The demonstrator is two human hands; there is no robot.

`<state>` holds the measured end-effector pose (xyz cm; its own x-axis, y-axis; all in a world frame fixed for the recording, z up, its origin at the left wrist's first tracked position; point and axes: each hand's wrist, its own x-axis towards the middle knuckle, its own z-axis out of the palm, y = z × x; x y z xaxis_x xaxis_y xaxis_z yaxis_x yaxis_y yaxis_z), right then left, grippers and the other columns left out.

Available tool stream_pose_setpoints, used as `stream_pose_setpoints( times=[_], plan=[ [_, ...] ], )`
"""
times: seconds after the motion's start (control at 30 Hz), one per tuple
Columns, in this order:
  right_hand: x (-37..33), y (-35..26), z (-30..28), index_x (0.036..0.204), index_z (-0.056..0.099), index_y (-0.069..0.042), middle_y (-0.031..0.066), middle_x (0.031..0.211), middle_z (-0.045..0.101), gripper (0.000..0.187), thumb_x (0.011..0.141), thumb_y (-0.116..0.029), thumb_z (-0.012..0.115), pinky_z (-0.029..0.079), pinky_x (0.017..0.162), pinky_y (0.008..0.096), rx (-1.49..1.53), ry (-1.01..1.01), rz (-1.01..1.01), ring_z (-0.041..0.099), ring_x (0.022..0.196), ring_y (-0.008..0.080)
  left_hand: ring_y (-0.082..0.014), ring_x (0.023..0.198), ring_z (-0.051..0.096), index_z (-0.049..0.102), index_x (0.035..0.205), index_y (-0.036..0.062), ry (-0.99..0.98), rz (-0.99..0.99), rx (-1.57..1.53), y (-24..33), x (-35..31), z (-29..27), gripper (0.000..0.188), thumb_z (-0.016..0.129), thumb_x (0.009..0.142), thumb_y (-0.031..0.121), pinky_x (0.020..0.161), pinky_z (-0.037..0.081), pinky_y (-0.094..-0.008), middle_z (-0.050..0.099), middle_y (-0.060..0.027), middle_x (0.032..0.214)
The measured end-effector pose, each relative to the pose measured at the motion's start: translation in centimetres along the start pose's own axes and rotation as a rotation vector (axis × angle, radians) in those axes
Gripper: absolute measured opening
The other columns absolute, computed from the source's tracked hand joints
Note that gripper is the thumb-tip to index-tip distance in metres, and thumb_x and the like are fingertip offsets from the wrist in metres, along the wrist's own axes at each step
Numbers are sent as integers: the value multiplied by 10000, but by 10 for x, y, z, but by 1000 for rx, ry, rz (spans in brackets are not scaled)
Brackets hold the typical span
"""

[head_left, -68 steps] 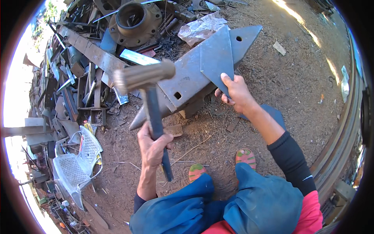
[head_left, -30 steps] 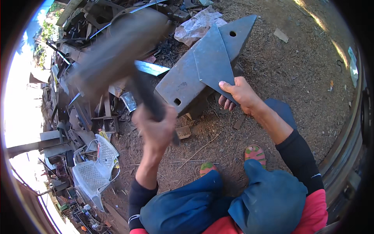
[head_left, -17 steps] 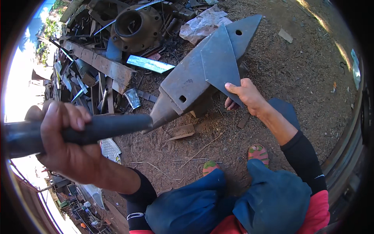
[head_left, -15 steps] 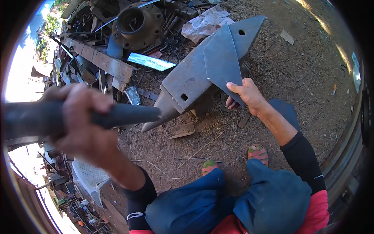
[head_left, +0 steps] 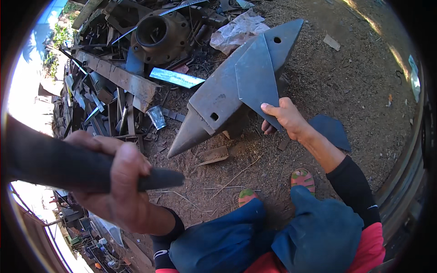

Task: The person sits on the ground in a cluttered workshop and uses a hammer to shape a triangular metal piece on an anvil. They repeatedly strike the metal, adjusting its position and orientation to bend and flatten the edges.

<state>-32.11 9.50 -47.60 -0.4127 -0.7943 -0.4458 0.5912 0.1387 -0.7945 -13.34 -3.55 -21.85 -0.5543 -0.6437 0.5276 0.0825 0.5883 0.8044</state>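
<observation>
My left hand [head_left: 125, 186] is raised and wrapped round a thick dark handle [head_left: 54, 161]. The handle's narrower end points right, and its other end runs out of view at the left, so I cannot see what it carries. With my right hand [head_left: 291, 119] I pinch the near corner of a flat grey metal plate [head_left: 256, 73], thumb on top and fingers underneath. That plate lies across the face of a steel anvil [head_left: 207, 102]. The anvil's horn points down-left, and a square hole and a round hole show in its top.
Scrap metal, including a rusty flanged hub [head_left: 159, 38] and a long beam [head_left: 116, 75], is piled at the upper left. A shiny metal strip [head_left: 176, 78] and a clear cup [head_left: 156, 117] lie beside the anvil. Another dark plate [head_left: 328, 131] rests on the ground at right.
My left hand and the handle have moved lower in view, and the handle now tilts down toward the right. My right hand keeps its pinch on the plate, which looks almost unmoved on the anvil.
</observation>
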Motion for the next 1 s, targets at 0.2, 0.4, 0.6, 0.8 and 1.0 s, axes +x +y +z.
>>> stream_pose_setpoints(
  times=[0.2, 0.4, 0.6, 0.8, 1.0],
  plan=[
    [-2, -2, 3, 933, 600, 48, 129, 701, 658, 320, 982, -268, 619, 569, 494, 314, -13, 30, 5, 674, 566, 200, -131, 522, 578, 540, 1025, 5, -24, -49, 107, -67, 3, 33, 226, 661, 838, -35, 505, 486, -261, 612, -61, 736],
    [-8, -21, 9, 874, 615, 6, 129, 646, 674, 324, 983, -300, 620, 568, 521, 324, -140, 17, -103, 657, 527, 186, -95, 482, 550, 523, 998, -20, -451, -768, 156, -135, -30, 48, 261, 656, 776, 10, 439, 461, -249, 579, -39, 698],
    [0, -8, 2, 845, 609, 3, 126, 649, 679, 347, 1003, -306, 597, 573, 513, 313, -77, 39, -54, 660, 520, 185, -97, 463, 540, 522, 1004, -17, -321, -827, 9, -125, -74, 7, 290, 664, 752, -1, 425, 447, -237, 578, -44, 689],
    [4, 10, 26, 904, 607, 41, 130, 691, 676, 401, 1008, -346, 592, 551, 554, 337, -189, 21, -59, 690, 619, 205, -78, 485, 528, 534, 1002, 11, -251, -908, 60, -164, -144, -9, 301, 683, 741, -8, 450, 438, -235, 562, 4, 682],
    [16, -32, 12, 871, 694, 14, 234, 788, 692, 449, 905, -434, 685, 531, 704, 470, -1289, -72, -175, 694, 772, 394, -53, 612, 500, 573, 1055, 18, -280, -922, 148, -187, -165, -47, 320, 676, 752, -3, 538, 434, -246, 505, 39, 729]
  ],
)
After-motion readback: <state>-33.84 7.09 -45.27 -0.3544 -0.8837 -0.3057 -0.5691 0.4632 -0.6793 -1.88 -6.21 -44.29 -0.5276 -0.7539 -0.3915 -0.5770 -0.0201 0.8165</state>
